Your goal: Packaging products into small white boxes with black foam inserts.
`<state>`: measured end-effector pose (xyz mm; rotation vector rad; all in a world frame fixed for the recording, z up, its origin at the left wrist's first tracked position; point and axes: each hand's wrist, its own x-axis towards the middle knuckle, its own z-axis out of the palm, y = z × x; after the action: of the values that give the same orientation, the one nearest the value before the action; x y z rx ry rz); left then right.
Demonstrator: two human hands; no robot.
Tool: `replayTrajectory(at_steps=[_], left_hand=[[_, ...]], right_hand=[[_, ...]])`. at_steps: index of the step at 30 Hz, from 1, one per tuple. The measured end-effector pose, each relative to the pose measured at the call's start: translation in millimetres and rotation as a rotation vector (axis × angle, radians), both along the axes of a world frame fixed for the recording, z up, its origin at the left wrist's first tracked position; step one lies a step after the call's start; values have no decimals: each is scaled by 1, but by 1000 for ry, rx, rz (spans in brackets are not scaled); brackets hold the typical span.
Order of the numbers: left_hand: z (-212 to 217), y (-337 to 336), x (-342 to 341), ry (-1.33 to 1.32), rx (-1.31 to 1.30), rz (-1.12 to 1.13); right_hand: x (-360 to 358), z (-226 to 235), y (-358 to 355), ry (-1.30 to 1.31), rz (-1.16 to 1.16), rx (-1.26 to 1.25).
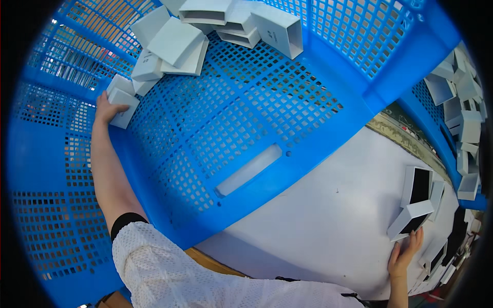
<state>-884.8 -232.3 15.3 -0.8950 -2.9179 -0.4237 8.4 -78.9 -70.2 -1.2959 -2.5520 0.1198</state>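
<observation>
Over at the left, my left hand (109,109) is closed on a small white box (124,107), thumb in front and fingers behind. That box stands at the corner of a large blue perforated plastic basket (308,154), beside other white boxes (177,41) heaped along its far left side. At the lower right, my right hand (404,256) has its thumb and fingers apart. Its fingertips reach the lower edge of a white open box with a black inside (411,219), which lies tilted on the white tabletop (308,220).
A similar black-lined white box (418,185) sits just beyond it, and more (436,254) lie along the table's right edge. Another blue basket (470,201) with many white boxes (470,126) is at the far right. Blue perforated crate walls (38,154) rise at left.
</observation>
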Motion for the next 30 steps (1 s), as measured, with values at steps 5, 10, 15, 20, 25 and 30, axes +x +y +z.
replayTrajectory(at_steps=[5, 10, 15, 20, 25, 30], left_hand=[[33, 32, 28, -7, -243, 205], [24, 31, 49, -59, -8, -16], [48, 50, 100, -388, 120, -245], [53, 70, 160, -658, 32, -504], [28, 117, 248, -994, 280, -721], [8, 155, 340, -1216, 377, -791]], right_hand=[[5, -1, -3, 46, -23, -18], [-3, -1, -4, 72, -22, -21], [-9, -4, 3, 49, 8, 5], [-16, 2, 4, 58, 26, 46], [-14, 1, -4, 74, 16, 73], [-18, 8, -4, 44, 105, 117]])
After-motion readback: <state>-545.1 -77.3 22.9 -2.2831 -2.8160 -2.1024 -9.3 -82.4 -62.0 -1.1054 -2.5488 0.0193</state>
